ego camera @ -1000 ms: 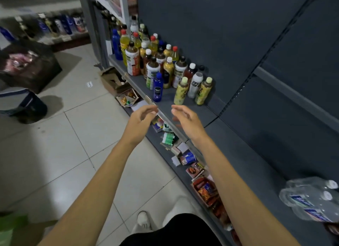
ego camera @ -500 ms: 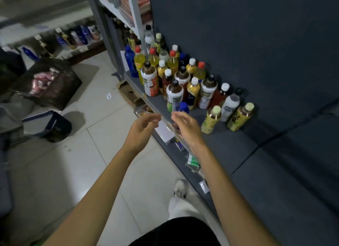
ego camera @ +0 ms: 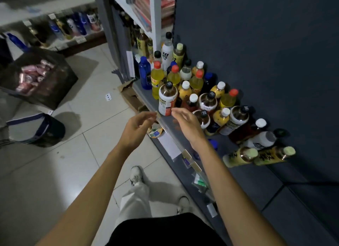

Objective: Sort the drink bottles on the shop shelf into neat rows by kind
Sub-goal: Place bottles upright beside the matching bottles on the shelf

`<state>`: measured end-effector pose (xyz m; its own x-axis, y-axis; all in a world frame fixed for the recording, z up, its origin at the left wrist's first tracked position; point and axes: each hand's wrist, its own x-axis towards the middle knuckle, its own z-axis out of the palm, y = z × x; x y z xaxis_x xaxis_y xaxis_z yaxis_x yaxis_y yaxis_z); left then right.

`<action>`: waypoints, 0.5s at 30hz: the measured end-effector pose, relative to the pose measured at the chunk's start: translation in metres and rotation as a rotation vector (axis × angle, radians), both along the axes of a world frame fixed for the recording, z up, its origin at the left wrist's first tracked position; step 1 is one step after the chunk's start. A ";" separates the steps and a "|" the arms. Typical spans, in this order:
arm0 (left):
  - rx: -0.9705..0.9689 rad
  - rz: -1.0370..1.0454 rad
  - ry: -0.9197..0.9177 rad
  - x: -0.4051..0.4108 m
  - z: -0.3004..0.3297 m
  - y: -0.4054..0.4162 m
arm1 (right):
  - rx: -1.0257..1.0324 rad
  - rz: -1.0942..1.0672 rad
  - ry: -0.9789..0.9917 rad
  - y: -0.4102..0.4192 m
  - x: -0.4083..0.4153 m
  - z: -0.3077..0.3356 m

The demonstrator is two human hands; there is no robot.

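Nearest the camera, black shorts and pale trouser legs ended in two white shoes [ego camera: 136,174] on the tiled floor [ego camera: 55,172]; both bare forearms reached forward over it; the left hand [ego camera: 136,126] hung just off the front edge of the dark shelf [ego camera: 247,187], fingers loosely curled and holding nothing; the right hand [ego camera: 185,123] hovered over that edge with fingers relaxed and slightly spread, empty too, just short of a brown bottle with a white and orange label [ego camera: 167,100]; beyond it the drink bottles [ego camera: 207,99] stood crowded and mixed on the shelf, yellow, brown, white and blue together; two yellow-labelled bottles [ego camera: 258,156] stood apart at the near right; farther left, a dark crate of pink packets [ego camera: 36,77] sat on the floor.
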<state>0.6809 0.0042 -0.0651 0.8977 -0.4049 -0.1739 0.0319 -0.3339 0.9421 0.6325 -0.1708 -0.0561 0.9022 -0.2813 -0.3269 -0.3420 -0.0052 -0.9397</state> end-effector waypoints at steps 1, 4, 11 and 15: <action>-0.011 -0.014 0.015 0.016 -0.004 0.007 | -0.022 -0.012 0.006 0.004 0.015 -0.001; -0.052 -0.023 0.072 0.060 -0.008 0.028 | -0.055 -0.020 0.040 0.022 0.060 0.003; -0.113 -0.160 0.121 0.148 -0.008 0.029 | -0.084 -0.152 0.053 0.029 0.130 0.010; -0.124 -0.240 0.083 0.200 -0.011 0.008 | -0.100 -0.265 0.133 0.010 0.147 -0.007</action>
<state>0.8812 0.0123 -0.0757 0.7582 -0.6270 -0.1786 0.0443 -0.2239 0.9736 0.7791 -0.1612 -0.0633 0.7443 -0.5377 -0.3960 -0.4637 0.0106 -0.8859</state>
